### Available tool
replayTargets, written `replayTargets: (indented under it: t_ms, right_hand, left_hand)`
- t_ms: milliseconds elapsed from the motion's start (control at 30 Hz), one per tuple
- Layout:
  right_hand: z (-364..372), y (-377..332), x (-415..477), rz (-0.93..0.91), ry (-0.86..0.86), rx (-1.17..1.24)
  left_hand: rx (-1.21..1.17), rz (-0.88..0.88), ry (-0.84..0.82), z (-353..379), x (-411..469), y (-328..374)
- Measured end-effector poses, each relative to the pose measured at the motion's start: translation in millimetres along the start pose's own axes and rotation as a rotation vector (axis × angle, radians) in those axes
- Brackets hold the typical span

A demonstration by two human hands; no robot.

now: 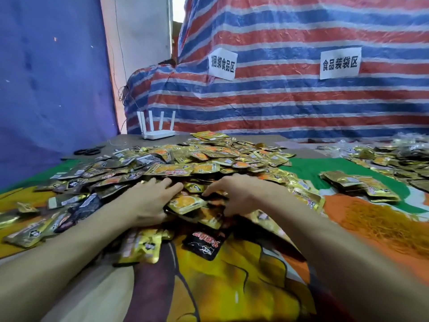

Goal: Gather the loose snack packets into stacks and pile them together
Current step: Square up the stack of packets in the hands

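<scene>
Food-packing workshop: tarp walls (pixel 290 101) w/ zone signs (pixel 340 63).

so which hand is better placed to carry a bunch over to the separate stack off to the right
Probably the right. The right hand rests on the heap on the side nearer the stack; the left hand would have to reach across it.

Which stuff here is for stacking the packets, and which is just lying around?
For the job: loose packets, stack, left hand and right hand, both on the packets.
Just lying about: router, scissors, signs.
</scene>
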State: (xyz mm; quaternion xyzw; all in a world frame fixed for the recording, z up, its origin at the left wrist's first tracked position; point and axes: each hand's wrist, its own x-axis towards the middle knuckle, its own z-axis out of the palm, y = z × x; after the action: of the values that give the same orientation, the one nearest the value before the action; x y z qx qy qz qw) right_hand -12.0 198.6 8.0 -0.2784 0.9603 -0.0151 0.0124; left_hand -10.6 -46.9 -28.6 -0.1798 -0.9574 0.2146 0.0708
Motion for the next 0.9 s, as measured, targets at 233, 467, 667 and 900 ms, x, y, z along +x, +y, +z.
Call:
replayTargets:
  t_ms: [233,467,667,900]
  right_hand:
    - [7,-12,27,0.095,0.281,-0.070]
    - [13,1,21,0.196,0.292,0.171]
    - [5,19,8,0.242,0.551,0.210]
    - [13,20,9,0.143,0.807,0.534]
  left_hand:
    - [-0.022,0.013,0.044,-15,19,-10]
    - [-0.762,-0.101,0.075,-3,4,-21]
    - [-1.114,0.046,0.116,-13,-13,-43]
    - [-1.517,-0.036,0.559,-21,-19,-48]
